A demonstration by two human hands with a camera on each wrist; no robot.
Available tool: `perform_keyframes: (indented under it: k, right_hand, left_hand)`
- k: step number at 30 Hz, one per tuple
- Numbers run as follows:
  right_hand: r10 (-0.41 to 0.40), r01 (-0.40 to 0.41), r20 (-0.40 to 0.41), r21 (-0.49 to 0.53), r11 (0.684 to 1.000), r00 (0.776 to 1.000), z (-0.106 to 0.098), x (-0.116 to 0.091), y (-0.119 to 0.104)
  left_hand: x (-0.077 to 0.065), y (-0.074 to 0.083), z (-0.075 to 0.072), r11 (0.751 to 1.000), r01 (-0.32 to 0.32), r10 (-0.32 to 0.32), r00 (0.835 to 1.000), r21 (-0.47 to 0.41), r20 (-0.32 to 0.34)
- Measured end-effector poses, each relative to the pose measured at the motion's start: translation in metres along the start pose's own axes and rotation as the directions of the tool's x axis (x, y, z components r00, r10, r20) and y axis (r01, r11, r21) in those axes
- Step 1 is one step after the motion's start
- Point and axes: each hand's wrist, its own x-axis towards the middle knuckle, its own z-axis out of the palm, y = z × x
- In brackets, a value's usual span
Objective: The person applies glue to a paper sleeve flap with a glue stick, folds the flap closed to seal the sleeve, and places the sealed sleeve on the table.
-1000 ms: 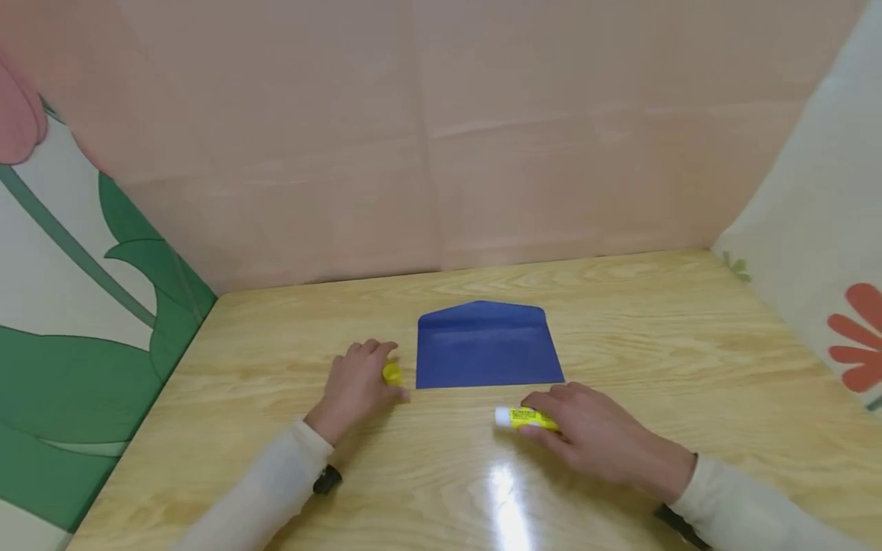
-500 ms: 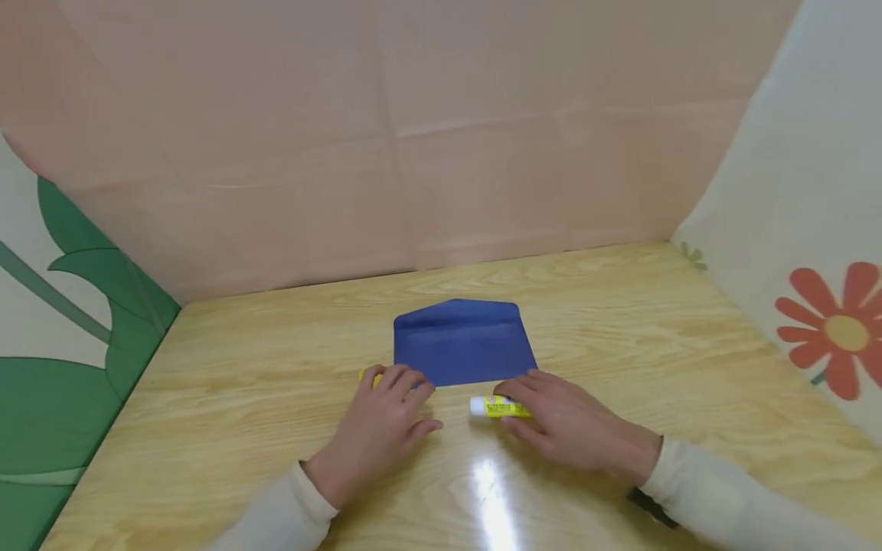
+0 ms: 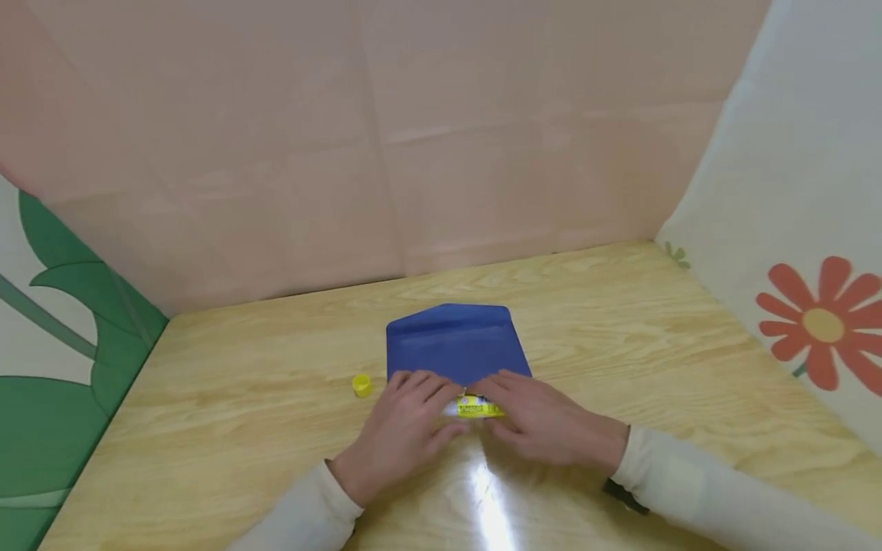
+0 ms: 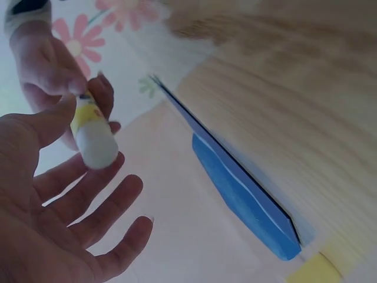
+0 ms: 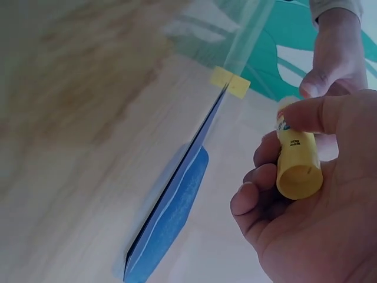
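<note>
My right hand point(image 3: 544, 417) grips a yellow glue stick point(image 3: 475, 406), its white end pointing left. The right wrist view shows the thumb on the label of the glue stick point(image 5: 297, 168) and the fingers curled beneath. My left hand point(image 3: 406, 428) is at the white end. In the left wrist view, the thumb and spread, slightly bent fingers of the left hand point(image 4: 65, 206) surround that end without closing on it. A blue envelope point(image 3: 455, 348) lies just beyond both hands, flap unfolded toward the back. The yellow cap point(image 3: 361, 385) stands on the table, left of the envelope.
The wooden table point(image 3: 262, 390) runs back to a pinkish wall covering point(image 3: 289, 153). Sheets with a red flower point(image 3: 823, 325) and green leaves point(image 3: 62, 306) border the right and left sides. Light glares on the table's front.
My left hand has let go of the yellow cap, leaving it on the table, and moved right to the glue stick's white end. The right hand keeps its grip. The head view has shifted slightly.
</note>
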Motion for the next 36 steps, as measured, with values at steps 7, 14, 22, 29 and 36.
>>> perform_keyframes:
  k: [7, 14, 22, 29, 36]
  right_hand:
    - [0.008, -0.006, -0.027, 0.054, 0.999, 1.000, 0.002, 0.005, -0.004]
    - [-0.004, 0.006, -0.037, 0.060, 0.998, 0.999, 0.002, 0.005, -0.007]
    - [-0.045, 0.046, -0.043, 0.038, 0.998, 0.998, 0.003, 0.004, -0.004]
    - [-0.097, 0.098, -0.070, 0.016, 0.995, 0.993, 0.002, -0.002, 0.002]
    - [-0.079, 0.078, -0.090, -0.018, 0.997, 0.993, 0.000, -0.007, 0.004]
  left_hand:
    - [0.003, 0.004, 0.000, 1.000, 0.006, -0.007, 0.999, -0.031, -0.033]
    - [0.004, 0.003, 0.000, 0.994, 0.047, -0.047, 0.999, -0.099, -0.001]
    - [-0.002, 0.000, 0.000, 0.993, 0.053, -0.054, 0.999, -0.107, -0.009]
    - [-0.013, -0.006, -0.003, 0.980, 0.087, -0.093, 0.995, -0.181, -0.023]
    - [-0.015, -0.008, -0.005, 0.987, 0.060, -0.058, 0.998, -0.147, 0.012]
